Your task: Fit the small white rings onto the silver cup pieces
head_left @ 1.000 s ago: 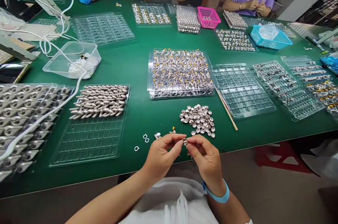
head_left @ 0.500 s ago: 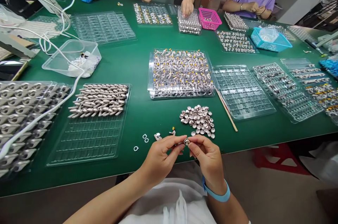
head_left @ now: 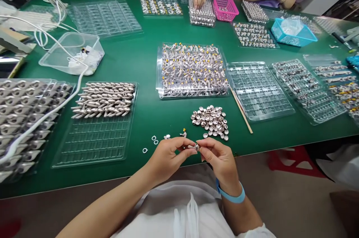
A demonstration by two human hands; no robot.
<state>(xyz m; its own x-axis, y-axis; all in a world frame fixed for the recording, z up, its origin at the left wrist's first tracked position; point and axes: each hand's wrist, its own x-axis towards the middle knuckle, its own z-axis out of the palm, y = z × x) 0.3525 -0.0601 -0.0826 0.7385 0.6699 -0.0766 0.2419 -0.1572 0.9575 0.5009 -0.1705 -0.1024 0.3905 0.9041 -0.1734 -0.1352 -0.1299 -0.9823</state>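
Between my hands is a small beige metallic part (head_left: 197,147) with a round, shiny end. My left hand (head_left: 169,157) is closed in a pinch on its narrow side, and the fingers of my right hand (head_left: 220,155) pinch the round end. Fingertips hide most of it. Just beyond my hands lies a heap of small round beige caps (head_left: 211,120). Near my left hand are a small part with a yellow tip (head_left: 183,133), a small whitish part (head_left: 167,136) and several white rings (head_left: 145,150).
A tray stack of yellow-tipped parts (head_left: 193,70) stands mid-table. At left are a tray of elongated beige parts (head_left: 105,99), a clear tub (head_left: 56,58) and a white cable (head_left: 36,127). Thin sticks (head_left: 242,113) lie at right beside a clear tray (head_left: 260,92). Two people work opposite.
The view has tipped down slightly, so the table things sit higher in the picture. My hands stay together on the small part, whose round end has turned a little.
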